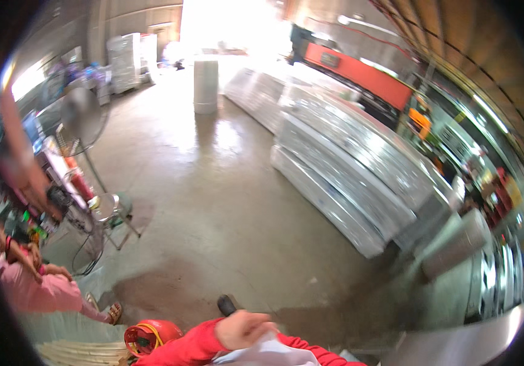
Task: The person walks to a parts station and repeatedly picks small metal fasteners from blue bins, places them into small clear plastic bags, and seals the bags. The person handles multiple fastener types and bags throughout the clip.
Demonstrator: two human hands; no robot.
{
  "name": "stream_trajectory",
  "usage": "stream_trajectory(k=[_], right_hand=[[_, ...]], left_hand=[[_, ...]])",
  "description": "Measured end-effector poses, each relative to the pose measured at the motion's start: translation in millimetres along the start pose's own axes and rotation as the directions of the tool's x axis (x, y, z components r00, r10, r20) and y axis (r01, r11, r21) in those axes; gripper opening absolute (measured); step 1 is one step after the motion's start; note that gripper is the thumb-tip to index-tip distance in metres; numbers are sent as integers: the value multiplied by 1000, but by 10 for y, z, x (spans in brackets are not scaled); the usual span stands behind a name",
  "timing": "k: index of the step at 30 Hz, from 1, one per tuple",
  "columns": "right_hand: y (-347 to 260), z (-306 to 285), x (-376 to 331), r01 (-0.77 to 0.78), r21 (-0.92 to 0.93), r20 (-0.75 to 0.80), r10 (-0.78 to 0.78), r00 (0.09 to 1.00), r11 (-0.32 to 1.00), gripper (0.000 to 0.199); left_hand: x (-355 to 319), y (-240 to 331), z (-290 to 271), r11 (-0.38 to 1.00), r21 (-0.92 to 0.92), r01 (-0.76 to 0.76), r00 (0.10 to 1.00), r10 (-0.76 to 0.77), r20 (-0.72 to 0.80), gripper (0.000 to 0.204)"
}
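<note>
My left hand (pixel 243 330), in a red sleeve, reaches across my front at the lower edge. Its fingers point right and are smeared by motion, so I cannot tell whether they hold anything. From the right another red sleeve (pixel 310 349) meets it; my right hand is hidden or merges with the left. White cloth or sheet material (pixel 268 354) shows just below the hands. A dark shoe (pixel 228 304) stands on the floor beyond them. Left of my arm is a red round metal object (pixel 149 337) with a yellow hose or band.
Long plastic-wrapped bundles (pixel 347 177) are stacked at right, near a wrapped roll (pixel 457 244). A pale metal surface (pixel 457 341) lies lower right. At left are a person in pink (pixel 42 290), a stool (pixel 112 210) and a standing fan (pixel 84 113). A white cylinder (pixel 206 85) stands ahead.
</note>
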State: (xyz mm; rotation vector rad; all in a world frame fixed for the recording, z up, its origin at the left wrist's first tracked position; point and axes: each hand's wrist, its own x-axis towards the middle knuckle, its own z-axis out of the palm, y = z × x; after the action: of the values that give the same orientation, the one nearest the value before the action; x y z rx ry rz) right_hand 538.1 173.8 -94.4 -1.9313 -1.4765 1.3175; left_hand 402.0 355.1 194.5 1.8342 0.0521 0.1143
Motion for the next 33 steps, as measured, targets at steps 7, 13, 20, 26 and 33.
stream_trajectory(k=[7, 13, 20, 26, 33], right_hand=[[-469, -1416, 1379, 50, -100, 76, -42, 996, 994, 57], [-830, -2067, 2787, 125, -122, 154, -105, 982, 985, 56], [-1043, -2715, 4466, 302, -65, 295, -271, 916, 951, 54], [-1771, -3563, 5997, 345, -248, 342, -251, 905, 905, 48], [-2319, -3947, 7533, 404, -325, 627, -125, 769, 855, 59]], left_hand=[[189, -1557, -1114, 942, 228, 245, 951, -188, -245, 44], [-450, -2266, -1527, 737, -138, 661, 640, -651, -409, 48], [-422, -1625, -3097, 724, -576, 380, 62, -642, -765, 36], [-17, -19, -4695, 570, -229, 789, 314, -695, -647, 39], [589, -395, -5791, 882, -417, 219, 446, -471, -761, 25]])
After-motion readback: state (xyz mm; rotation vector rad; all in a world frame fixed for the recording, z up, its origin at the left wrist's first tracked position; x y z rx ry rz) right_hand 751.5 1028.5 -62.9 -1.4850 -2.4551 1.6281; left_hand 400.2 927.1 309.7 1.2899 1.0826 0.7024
